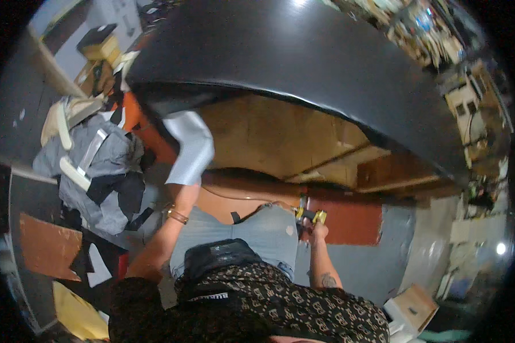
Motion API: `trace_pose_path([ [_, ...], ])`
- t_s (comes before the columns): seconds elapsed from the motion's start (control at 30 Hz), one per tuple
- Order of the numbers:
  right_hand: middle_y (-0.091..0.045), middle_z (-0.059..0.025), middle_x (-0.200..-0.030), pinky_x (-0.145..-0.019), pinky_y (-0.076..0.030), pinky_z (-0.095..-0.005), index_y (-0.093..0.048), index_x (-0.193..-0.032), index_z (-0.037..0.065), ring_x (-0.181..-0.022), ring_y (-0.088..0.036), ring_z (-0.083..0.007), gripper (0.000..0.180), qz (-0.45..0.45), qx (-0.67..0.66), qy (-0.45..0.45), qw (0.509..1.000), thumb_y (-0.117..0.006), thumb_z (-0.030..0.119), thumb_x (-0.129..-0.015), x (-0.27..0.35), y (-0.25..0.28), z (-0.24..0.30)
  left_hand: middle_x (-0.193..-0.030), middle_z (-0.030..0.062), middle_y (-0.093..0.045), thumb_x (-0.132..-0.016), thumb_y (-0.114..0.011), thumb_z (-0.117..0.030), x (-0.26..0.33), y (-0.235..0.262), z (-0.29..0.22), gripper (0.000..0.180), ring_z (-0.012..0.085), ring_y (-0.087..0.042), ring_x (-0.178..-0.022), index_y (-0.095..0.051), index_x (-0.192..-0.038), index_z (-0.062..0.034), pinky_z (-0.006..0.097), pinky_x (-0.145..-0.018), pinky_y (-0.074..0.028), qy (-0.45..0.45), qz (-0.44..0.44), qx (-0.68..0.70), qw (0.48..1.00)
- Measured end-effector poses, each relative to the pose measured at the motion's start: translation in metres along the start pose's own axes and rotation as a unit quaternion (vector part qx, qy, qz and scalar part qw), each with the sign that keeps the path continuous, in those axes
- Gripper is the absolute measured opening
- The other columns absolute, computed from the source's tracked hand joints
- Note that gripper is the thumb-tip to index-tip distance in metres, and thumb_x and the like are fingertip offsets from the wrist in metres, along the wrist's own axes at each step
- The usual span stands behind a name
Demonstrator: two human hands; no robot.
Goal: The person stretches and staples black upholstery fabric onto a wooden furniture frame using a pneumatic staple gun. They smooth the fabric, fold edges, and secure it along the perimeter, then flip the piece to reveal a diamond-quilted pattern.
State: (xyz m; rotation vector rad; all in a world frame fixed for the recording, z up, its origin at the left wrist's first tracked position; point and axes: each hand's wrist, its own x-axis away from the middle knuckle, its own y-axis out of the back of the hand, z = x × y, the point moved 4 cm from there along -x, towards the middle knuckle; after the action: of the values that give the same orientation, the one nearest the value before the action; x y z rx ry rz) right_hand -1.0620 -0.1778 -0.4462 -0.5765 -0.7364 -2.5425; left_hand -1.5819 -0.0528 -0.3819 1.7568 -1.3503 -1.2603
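Left hand (184, 194) pinching soft, floppy grey sheet (190, 147) below big black curved panel (303, 63); right hand (317, 230) wrapped around heavy yellow-black power tool (310, 215), best held by handle.

Your view is dim and warm-toned, with black fisheye corners and straight edges bending hard near the rim. The big black curved panel (303, 63) catches a soft white glare along its top. Below the panel, the wooden underside (280, 137) is the brightest lit area. Left of the panel, the grey cloth pile (97, 166) looks soft and smeared. Your patterned shirt (280, 303), under the panel, sits in shadow.
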Motion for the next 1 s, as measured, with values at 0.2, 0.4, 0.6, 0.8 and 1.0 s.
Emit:
trace_pose_path([
  [0.2, -0.070, -0.0129, -0.096, -0.057, -0.060, -0.0446, -0.070, -0.100, -0.004, -0.072, -0.070, -0.0273, 0.041, -0.006, -0.077, -0.159, 0.984, -0.074, 0.037, -0.100, -0.126, -0.017, -0.109, -0.119, 0.0348, -0.070, -0.100, -0.062, -0.042, -0.041, 0.023, -0.026, 0.067, 0.0521, -0.068, -0.108, -0.055, -0.140, 0.0125, 0.055, -0.096, -0.053, 0.166, -0.035, -0.069, 0.983],
  [0.4, -0.073, -0.0137, -0.098, -0.061, -0.058, -0.0427, -0.071, -0.112, -0.005, -0.079, -0.072, -0.0292, 0.061, -0.106, 0.008, -0.197, 0.975, -0.083, 0.049, -0.087, -0.166, -0.054, -0.096, -0.122, 0.0329, -0.071, -0.096, -0.064, -0.034, -0.074, 0.025, -0.063, 0.057, 0.0527, -0.067, -0.110, -0.060, -0.129, 0.0125, 0.055, -0.100, -0.052, 0.313, 0.106, -0.076, 0.941],
  [0.6, -0.067, -0.0109, -0.112, -0.070, -0.056, -0.0492, -0.064, -0.124, 0.009, -0.092, -0.066, -0.0295, 0.062, -0.134, -0.084, -0.403, 0.901, -0.073, 0.058, -0.088, -0.198, -0.083, -0.113, -0.126, 0.0253, -0.071, -0.094, -0.066, -0.038, -0.081, -0.002, -0.046, 0.053, 0.0459, -0.069, -0.112, -0.065, -0.127, 0.0030, 0.053, -0.099, -0.054, 0.286, 0.095, -0.071, 0.951],
  [0.8, -0.065, -0.0050, -0.104, -0.063, -0.053, -0.0479, -0.061, -0.114, 0.013, -0.086, -0.064, -0.0276, 0.035, 0.101, -0.359, -0.236, 0.897, -0.065, 0.045, -0.099, -0.161, -0.081, -0.077, -0.129, 0.0176, -0.072, -0.092, -0.068, -0.042, -0.106, -0.028, -0.022, 0.048, 0.0392, -0.070, -0.113, -0.069, -0.125, -0.0065, 0.050, -0.098, -0.056, 0.187, -0.010, 0.021, 0.982],
  [1.0, -0.070, -0.0057, -0.098, -0.079, -0.059, -0.0385, -0.067, -0.106, 0.001, -0.088, -0.070, -0.0210, 0.020, 0.315, -0.146, 0.252, 0.903, -0.077, 0.015, -0.096, 0.025, -0.048, 0.071, -0.123, 0.0117, -0.075, -0.087, -0.073, -0.045, -0.137, -0.049, -0.024, 0.042, 0.0328, -0.074, -0.107, -0.076, -0.116, -0.0143, 0.046, -0.091, -0.060, 0.243, -0.059, -0.028, 0.968],
])
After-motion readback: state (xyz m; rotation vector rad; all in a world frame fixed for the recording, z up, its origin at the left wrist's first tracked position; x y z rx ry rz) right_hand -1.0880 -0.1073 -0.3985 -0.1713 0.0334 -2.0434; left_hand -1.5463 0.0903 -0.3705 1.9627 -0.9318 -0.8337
